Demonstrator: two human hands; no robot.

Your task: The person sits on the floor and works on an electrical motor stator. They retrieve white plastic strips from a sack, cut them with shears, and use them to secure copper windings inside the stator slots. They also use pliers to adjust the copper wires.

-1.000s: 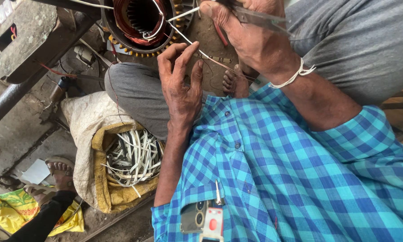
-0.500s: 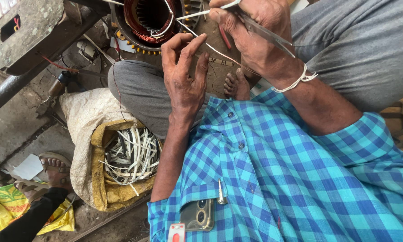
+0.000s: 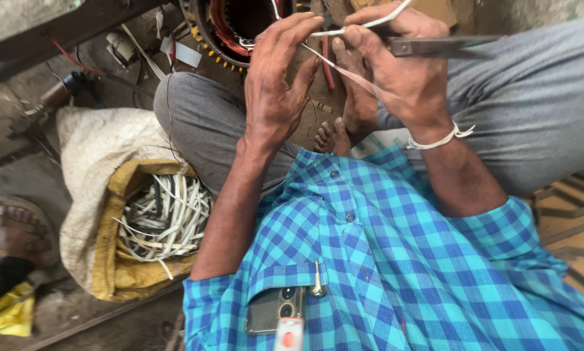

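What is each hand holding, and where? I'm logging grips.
Left hand pinches the white sleeve near its end. Right hand grips the scissors by the handle end.

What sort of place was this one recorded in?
Probably a small motor-rewinding workshop, with the person seated on the floor: a motor stator with copper windings lies ahead, a sack of white sleeving offcuts sits beside it, and the right hand holds scissors.

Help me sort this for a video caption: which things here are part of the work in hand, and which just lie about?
In use: left hand, right hand, white sleeve strip, metal scissors, motor stator.
Lying about: sack of white tubing, yellow bag, sandal.
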